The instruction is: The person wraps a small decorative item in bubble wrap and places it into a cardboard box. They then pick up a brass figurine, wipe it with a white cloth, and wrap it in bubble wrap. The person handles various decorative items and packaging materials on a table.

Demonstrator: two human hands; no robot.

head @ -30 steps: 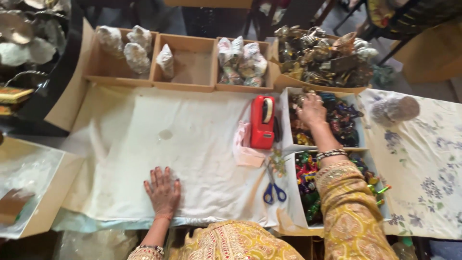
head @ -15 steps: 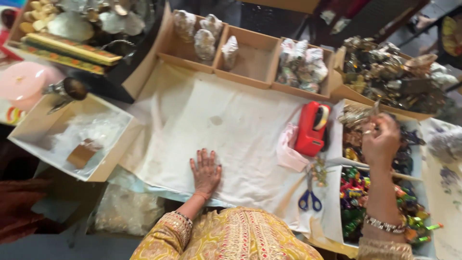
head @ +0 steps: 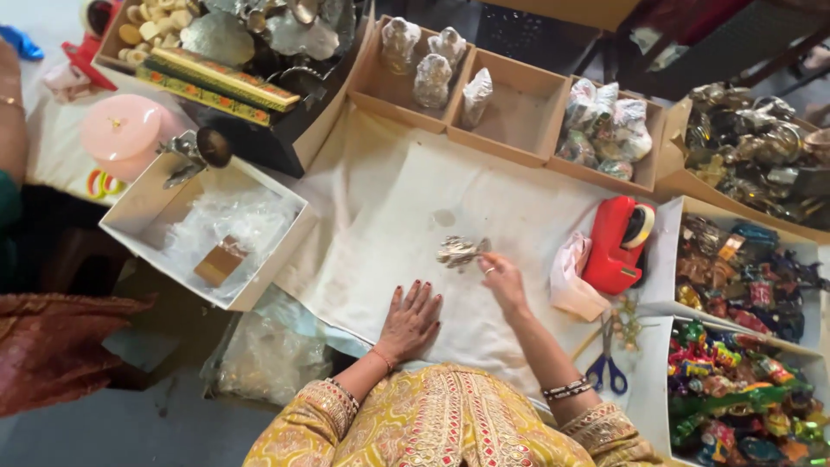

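My left hand (head: pixel 410 320) lies flat, palm down, fingers spread, on the white cloth (head: pixel 398 216) near its front edge. My right hand (head: pixel 501 278) hovers over the middle of the cloth and pinches a small bunch of shiny wrapped sweets (head: pixel 458 252) between its fingertips, just above the cloth. Both sleeves are yellow with a pattern, and bangles sit on the right wrist.
A red tape dispenser (head: pixel 618 246) and blue-handled scissors (head: pixel 607 367) lie right of the cloth. White trays of coloured wrapped sweets (head: pixel 743 277) stand at far right. Cardboard boxes with wrapped bundles (head: pixel 432 78) line the back. A white box (head: pixel 207 229) and pink lidded container (head: pixel 125 130) stand left.
My right hand left the sweet tray at right and came over the cloth's middle with a bunch of sweets. The camera swung left. The left hand stayed flat.
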